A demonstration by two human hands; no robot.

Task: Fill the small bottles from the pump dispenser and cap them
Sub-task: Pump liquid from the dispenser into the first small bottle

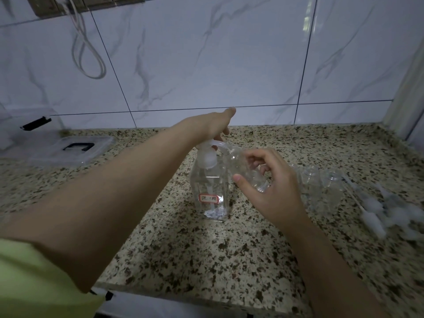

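clear plastic small bottle (pixel 246 172), tilted, mouth at the spout of the pump dispenser (pixel 210 187) (standing mid-tabletop (pixel 229 260)); right hand (pixel 273 182) grips the bottle; left hand (pixel 216 125) presses the pump, fingers straight; more empty bottles (pixel 321 182) just right.

The dispenser (pixel 210 191) and bottle (pixel 246 171) — clear glossy plastic; counter (pixel 206 260) — speckled polished stone; wall (pixel 206 53) — glossy marbled tile.
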